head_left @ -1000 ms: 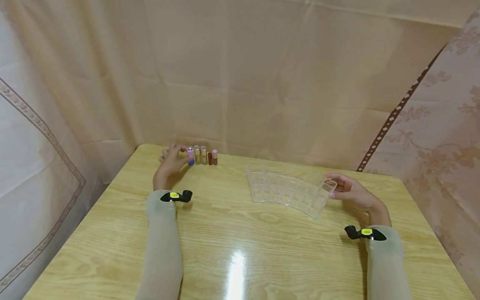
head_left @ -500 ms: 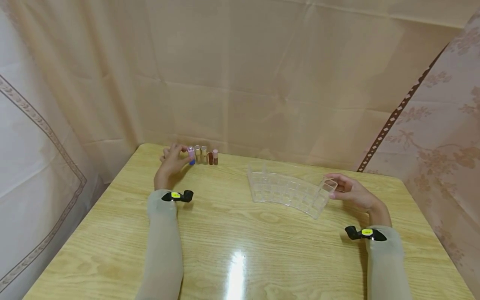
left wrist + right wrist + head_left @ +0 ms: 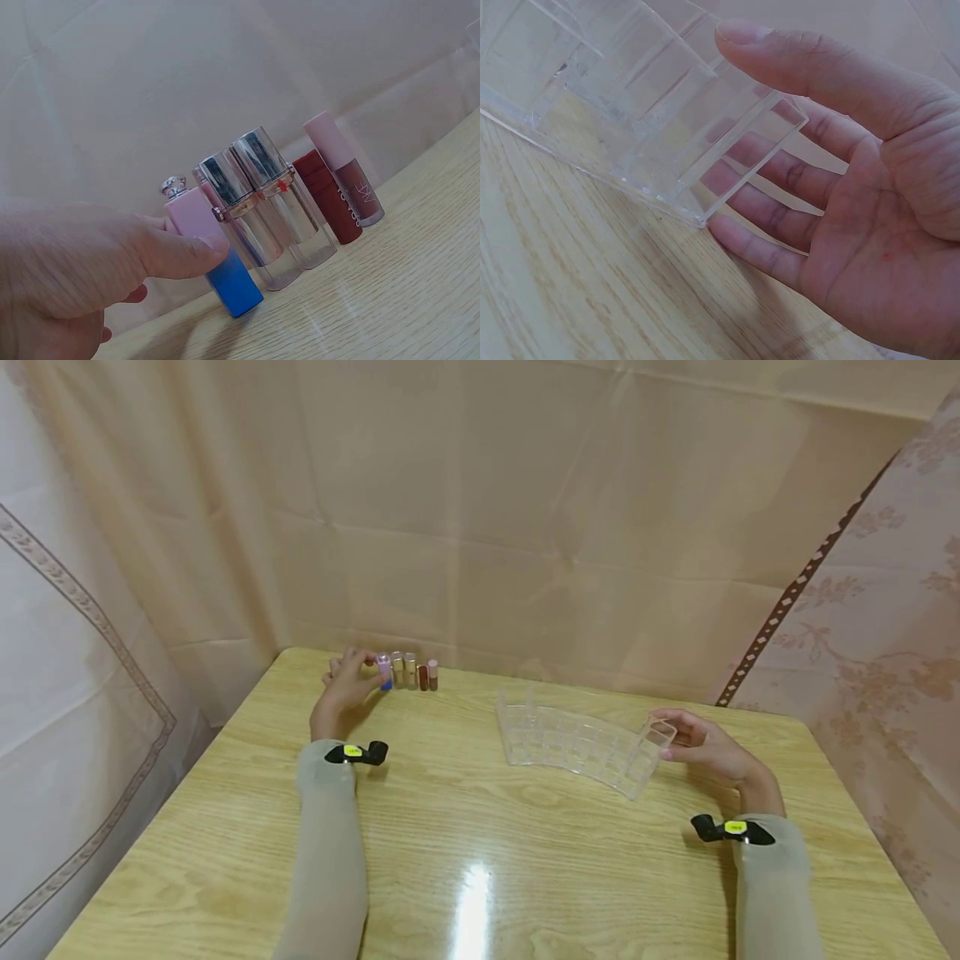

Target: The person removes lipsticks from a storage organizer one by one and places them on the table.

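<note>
My left hand (image 3: 347, 682) pinches a lipstick tube (image 3: 235, 283), pink above and blue below with a silver knob on top, at the left end of a row. Right beside it stand two clear lipsticks (image 3: 259, 161) with silver tops. Beyond them come a dark red tube (image 3: 328, 199) and a lip gloss (image 3: 358, 187) with a pink cap. At the right, my right hand (image 3: 708, 747) holds the end of a clear, curved cosmetic organizer (image 3: 570, 743), thumb at the near side and fingers behind. Several compartments show through its walls.
Everything rests on a wood-grain table (image 3: 420, 827). A beige curtain (image 3: 480, 527) hangs close behind its back edge, with patterned cloth (image 3: 885, 610) at the right and white cloth (image 3: 67, 693) at the left.
The whole head view has shifted very slightly. Both hands keep their grips, and the row of lipsticks and the organizer stay in place.
</note>
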Demonstrator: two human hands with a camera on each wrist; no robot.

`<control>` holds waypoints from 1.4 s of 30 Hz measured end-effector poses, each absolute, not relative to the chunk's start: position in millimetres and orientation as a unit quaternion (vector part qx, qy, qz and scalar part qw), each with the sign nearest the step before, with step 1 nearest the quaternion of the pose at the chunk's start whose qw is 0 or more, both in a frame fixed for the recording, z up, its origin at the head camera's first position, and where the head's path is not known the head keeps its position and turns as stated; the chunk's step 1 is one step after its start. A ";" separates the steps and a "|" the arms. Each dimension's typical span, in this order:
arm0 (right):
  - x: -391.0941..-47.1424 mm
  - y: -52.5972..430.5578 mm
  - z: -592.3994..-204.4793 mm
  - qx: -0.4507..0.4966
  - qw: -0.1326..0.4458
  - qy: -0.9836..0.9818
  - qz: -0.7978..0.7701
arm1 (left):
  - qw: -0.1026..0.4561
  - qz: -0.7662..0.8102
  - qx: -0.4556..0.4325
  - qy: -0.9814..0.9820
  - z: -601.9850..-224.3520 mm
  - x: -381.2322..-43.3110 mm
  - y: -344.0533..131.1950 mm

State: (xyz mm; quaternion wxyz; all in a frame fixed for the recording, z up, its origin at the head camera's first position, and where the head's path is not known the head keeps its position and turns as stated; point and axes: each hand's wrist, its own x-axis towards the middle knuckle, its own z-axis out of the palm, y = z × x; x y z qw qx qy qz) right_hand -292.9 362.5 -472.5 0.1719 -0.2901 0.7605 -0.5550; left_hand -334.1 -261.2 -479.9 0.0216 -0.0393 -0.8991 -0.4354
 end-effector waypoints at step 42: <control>-289.4 362.7 -473.7 -0.283 0.173 0.758 -0.561 | 0.035 -0.442 -0.020 -0.896 -484.4 -328.1 -256.6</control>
